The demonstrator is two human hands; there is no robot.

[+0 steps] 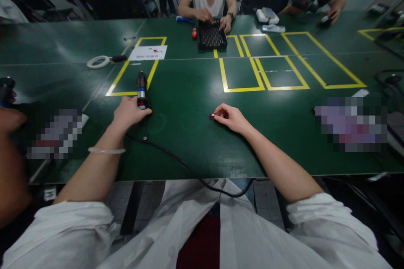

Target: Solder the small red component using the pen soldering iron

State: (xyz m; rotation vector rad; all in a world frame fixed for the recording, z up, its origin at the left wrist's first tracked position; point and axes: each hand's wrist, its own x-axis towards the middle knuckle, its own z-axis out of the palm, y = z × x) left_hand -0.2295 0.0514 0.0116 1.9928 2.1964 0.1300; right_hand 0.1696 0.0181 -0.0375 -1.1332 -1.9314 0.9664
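Observation:
My left hand (128,111) rests on the green table (189,143) with its fingers closed round the near end of a black electric screwdriver (142,88) that lies pointing away from me. A black cable (189,170) runs from it back over the table's front edge. My right hand (232,117) lies on the table to the right, pinching a small red and silver part (212,115) between its fingertips.
Yellow tape rectangles (243,71) mark the tabletop. A white ring (97,62) and a white sheet (148,52) lie at the far left. Across the table a person in white handles a black tray (212,35); another person sits to their right.

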